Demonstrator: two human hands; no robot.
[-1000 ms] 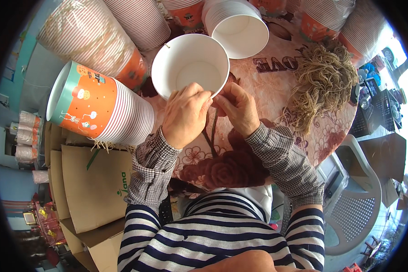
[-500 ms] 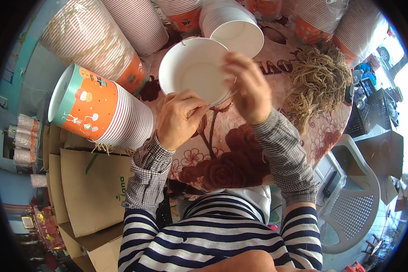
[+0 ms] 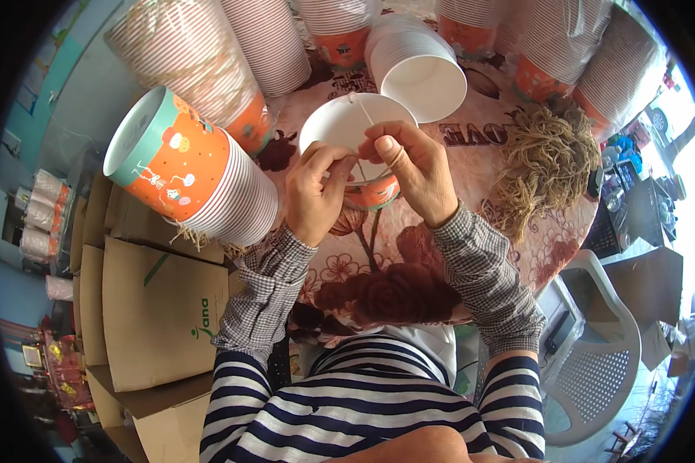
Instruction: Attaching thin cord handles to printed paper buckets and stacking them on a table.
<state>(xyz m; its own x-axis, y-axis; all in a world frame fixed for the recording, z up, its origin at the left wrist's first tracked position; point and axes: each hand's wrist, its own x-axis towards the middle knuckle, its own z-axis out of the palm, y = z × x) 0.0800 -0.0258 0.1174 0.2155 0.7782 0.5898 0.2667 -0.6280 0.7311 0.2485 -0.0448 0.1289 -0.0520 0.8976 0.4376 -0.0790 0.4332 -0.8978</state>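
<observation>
A white-lined paper bucket with an orange printed outside stands on the table, its mouth facing up toward me. A thin cord runs from a hole at its far rim across the opening to my fingers. My left hand is closed in a pinch on the cord at the near rim. My right hand pinches the cord too, just above the opening, thumb raised. The cord's end is hidden by my fingers.
A stack of orange and green buckets lies tilted at left, another white stack lies beyond. Wrapped stacks line the far side. A bundle of tan cords lies right. Cardboard boxes and a plastic chair flank the flowered tablecloth.
My right hand has come down from a blurred, more open pose into a pinch beside my left. The cord now spans the opening, and the bucket's orange side shows below the near rim.
</observation>
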